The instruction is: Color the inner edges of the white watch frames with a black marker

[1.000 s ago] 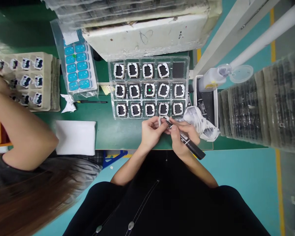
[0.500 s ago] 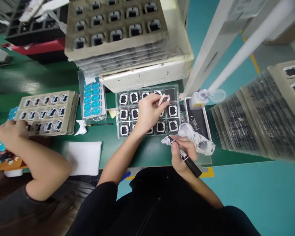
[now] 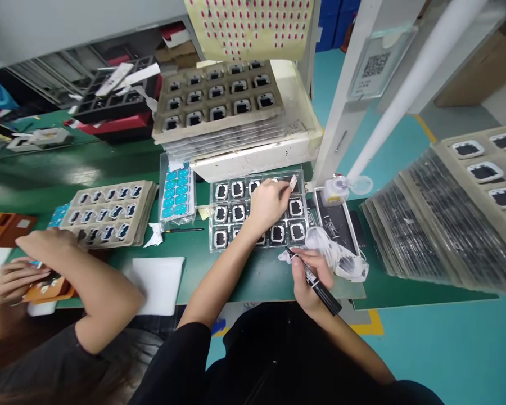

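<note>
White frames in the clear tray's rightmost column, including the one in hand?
3: one white frame in the left hand at the back; one in the middle; one at the front. None appears hidden there.

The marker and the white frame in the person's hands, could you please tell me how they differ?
Colour: the marker is mostly black; the frame is white.
Size: the marker looks longer than the frame.
Place: the marker is near the table's front edge; the frame is at the far right corner of the tray.
Both are held in fingers.
</note>
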A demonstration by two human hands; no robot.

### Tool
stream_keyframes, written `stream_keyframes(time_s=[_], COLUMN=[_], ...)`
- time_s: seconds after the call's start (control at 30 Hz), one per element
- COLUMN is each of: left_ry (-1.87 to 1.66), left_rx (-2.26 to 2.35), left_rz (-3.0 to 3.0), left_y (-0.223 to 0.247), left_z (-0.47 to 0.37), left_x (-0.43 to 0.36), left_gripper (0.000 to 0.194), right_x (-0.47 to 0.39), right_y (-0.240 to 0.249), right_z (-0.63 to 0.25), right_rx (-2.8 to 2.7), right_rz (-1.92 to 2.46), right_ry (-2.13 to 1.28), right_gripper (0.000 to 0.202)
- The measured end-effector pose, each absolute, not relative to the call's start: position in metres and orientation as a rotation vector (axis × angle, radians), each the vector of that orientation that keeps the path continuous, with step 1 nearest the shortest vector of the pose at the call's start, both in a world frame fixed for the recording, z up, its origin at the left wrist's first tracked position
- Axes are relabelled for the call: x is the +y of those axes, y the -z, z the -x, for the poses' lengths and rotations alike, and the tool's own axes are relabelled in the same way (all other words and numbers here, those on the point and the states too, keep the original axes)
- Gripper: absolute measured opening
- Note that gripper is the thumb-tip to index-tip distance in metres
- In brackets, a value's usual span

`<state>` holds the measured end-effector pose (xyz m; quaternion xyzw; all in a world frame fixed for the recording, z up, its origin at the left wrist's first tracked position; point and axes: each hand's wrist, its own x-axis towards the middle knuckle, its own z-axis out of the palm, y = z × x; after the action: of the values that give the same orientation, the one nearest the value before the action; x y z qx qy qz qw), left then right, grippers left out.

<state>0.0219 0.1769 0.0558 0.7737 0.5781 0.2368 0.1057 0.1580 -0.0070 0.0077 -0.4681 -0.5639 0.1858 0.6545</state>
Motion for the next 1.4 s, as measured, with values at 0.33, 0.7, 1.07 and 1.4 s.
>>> stream_keyframes(time_s=[0.33,0.7,1.07,1.4], left_ry=[-0.603,-0.562,-0.519,-0.538], left_rx=[1.65,1.886,1.979,1.87], left_rz=[-2.464,-2.054,-2.311,-2.321], left_y=[-0.053,-0.06,-0.054,-0.059], left_z=[-0.025,-0.053,-0.05,-0.035], left_x=[0.173,0.197,0.193,0.193], left_gripper=[0.04,0.031,0.045,0.036], right_x=[-0.007,-0.008,-0.009,-0.008], right_y=[-0.003,-0.007,-0.006,-0.009], right_z=[-0.158,-0.158,-0.158,-0.159], right_rx=[-1.272,-1.247,-1.235,-1.25], right_rz=[1.04,1.084,1.073,1.065], right_ry=[-0.432,-0.397,-0.422,-0.421], right_gripper=[0.012,0.01,0.01,0.009])
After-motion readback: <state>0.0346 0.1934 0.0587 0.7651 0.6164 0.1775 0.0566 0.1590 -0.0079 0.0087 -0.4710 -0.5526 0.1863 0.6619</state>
